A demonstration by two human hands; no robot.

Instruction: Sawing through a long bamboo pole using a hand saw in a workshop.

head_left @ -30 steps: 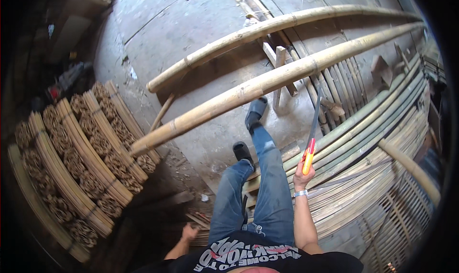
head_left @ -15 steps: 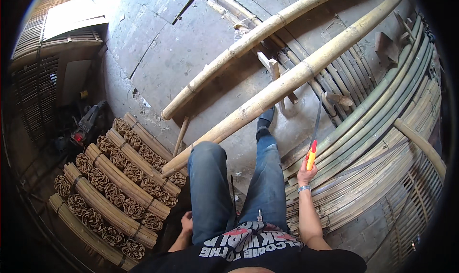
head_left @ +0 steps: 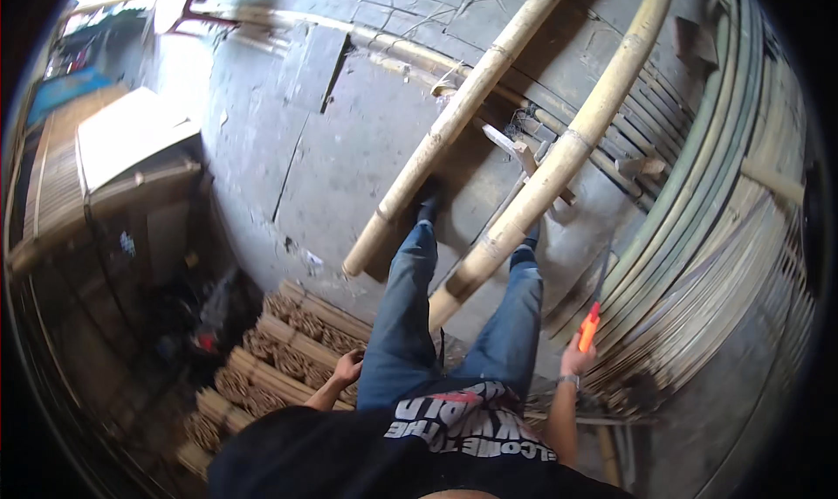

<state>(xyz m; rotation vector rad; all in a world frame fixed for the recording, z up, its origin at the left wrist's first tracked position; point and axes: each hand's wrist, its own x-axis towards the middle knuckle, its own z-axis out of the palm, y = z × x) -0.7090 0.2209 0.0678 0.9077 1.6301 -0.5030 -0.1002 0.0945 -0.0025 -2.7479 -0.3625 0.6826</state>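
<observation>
My right hand [head_left: 578,357] is closed around the red-orange handle of a handsaw [head_left: 590,326], whose thin dark blade points away from me. The blade hangs near the green bamboo poles and touches nothing that I can see. Beside my left thigh hangs my left hand [head_left: 351,366], its fingers loosely bent and holding nothing visible. A thick bamboo pole [head_left: 546,178] runs from between my legs to the far right. To its left lies a second thick bamboo pole [head_left: 436,141], roughly alongside. A wooden support [head_left: 519,152] stands under the nearer pole.
Bundles of split bamboo and coiled strips [head_left: 292,346] are stacked at my left. Long green poles [head_left: 690,193] and pale bamboo strips [head_left: 698,298] line the right side. Farther left, a bamboo rack [head_left: 105,215] carries a white board [head_left: 127,141].
The view has turned left. My left leg has stepped forward, and the nearer pole now passes between my legs. The saw stays in my right hand, and my left hand has swung forward a little.
</observation>
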